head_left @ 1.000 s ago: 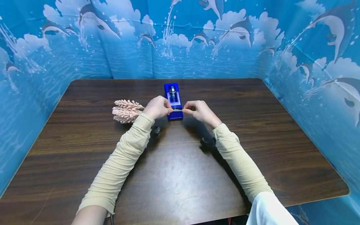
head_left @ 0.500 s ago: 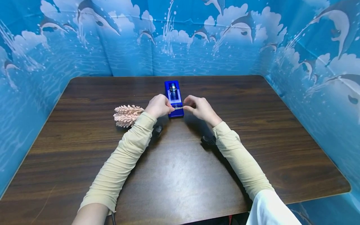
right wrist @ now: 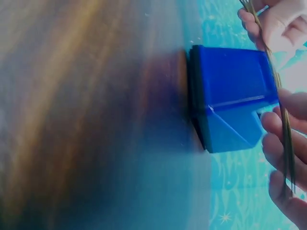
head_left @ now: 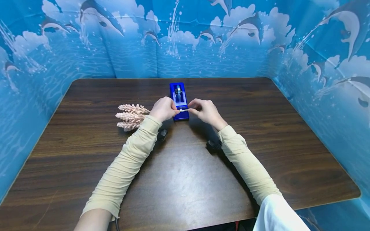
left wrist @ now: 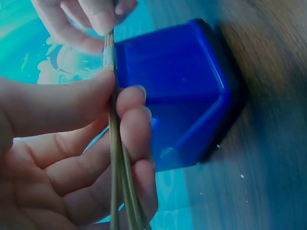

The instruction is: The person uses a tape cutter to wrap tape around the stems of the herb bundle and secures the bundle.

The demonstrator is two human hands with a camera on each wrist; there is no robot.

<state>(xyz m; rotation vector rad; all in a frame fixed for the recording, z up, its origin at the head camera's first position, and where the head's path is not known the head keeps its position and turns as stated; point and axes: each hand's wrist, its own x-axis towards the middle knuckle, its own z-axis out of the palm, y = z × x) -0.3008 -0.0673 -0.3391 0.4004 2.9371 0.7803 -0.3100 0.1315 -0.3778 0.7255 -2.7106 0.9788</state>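
Observation:
My left hand (head_left: 164, 109) pinches the thin stems (left wrist: 115, 153) of a bunch of pale pink flower sprays (head_left: 131, 117); the flower heads stick out to the left, past the wrist. Opposite it, my right hand (head_left: 203, 110) pinches the stems near their cut ends. Between the two hands, a whitish shiny band (left wrist: 109, 55) shows around the stems. Just behind the stems stands a blue tape dispenser (head_left: 181, 116) with a roll of tape (head_left: 178, 93) in it; its front end lies below the fingertips in the head view.
The dark wood-grain table (head_left: 260, 160) extends widely around the hands. A blue dolphin-print curtain (head_left: 185, 64) encloses the back and sides. Black wrist devices (head_left: 213, 145) hang beneath both forearms, close over the table.
The flower heads have shifted and turned slightly, their sprays spreading apart again. Both hands keep nearly the same place at the stems; the right fingers have moved only a little.

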